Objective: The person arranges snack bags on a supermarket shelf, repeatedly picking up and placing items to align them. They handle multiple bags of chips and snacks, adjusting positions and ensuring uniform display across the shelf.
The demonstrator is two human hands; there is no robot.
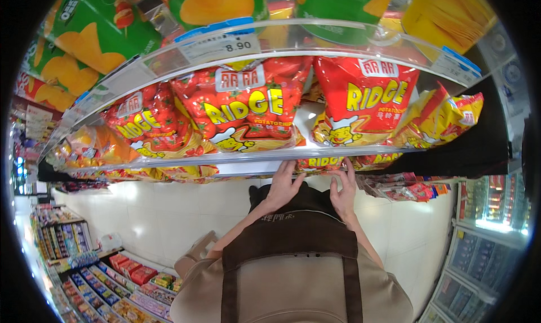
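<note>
On the lower shelf, a red and yellow bag of potato chips stands between my two hands; the shelf above hides part of it. My left hand is at its left edge, fingers reaching forward and thumb on the near side. At the right edge is my right hand, with its fingers along the bag's side and its thumb in front. Both hands appear closed on the bag's sides, though some fingertips are hidden. Another similar bag stands just to the right.
Above my hands, a shelf edge crosses the view, with large red chip bags behind it. Higher up, a clear rail fronts green bags. Packaged snacks fill a low rack behind me at left; glass-doored coolers stand at right.
</note>
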